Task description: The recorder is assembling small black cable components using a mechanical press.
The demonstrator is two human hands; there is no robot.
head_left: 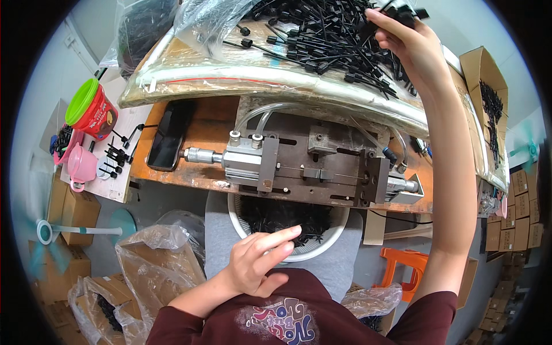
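My right hand (pixel 411 40) reaches up and far forward into a heap of black plastic ties (pixel 322 40) on a raised, plastic-covered board (pixel 241 77), its fingers closed on a few of them. My left hand (pixel 259 259) rests open in my lap, fingers apart, holding nothing, just at the rim of a white round basket (pixel 236 221) filled with black parts. Between the two sits a grey metal pneumatic press fixture (pixel 305 167) with clear hoses, on an orange-brown bench (pixel 213 123).
A black phone (pixel 168 135) lies on the bench at left. A red tub with a green lid (pixel 92 109), a pink cup (pixel 80 167) and loose black parts stand further left. Cardboard boxes, plastic bags, a fan (pixel 46 230) and an orange stool (pixel 405 270) surround my seat.
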